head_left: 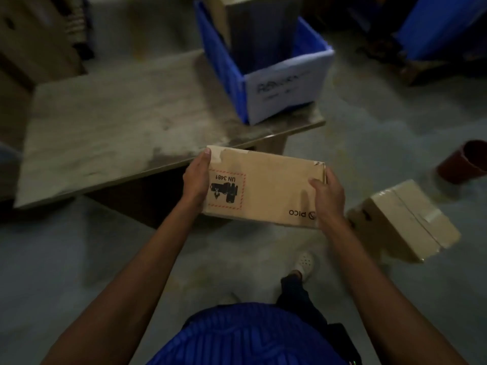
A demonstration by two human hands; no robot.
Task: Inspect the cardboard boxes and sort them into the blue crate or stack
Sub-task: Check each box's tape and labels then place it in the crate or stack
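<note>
I hold a flat cardboard box (271, 185) in front of me, just off the near edge of the table. It bears a red-bordered UN 3481 battery label and a PICO logo, both upside down to me. My left hand (196, 179) grips its left end with the thumb on top. My right hand (328, 192) grips its right end, where a corner looks crumpled. The blue crate (224, 64) stands on the table's far right corner with a white label on its front and a tall cardboard box (261, 30) standing inside it.
A low grey table (118, 122) stretches to the left. Another taped cardboard box (403, 219) lies on the floor at my right, a dark red bucket (463, 162) beyond it. Cardboard stacks (37, 35) stand at the back left, a blue bin (442, 25) at the back right.
</note>
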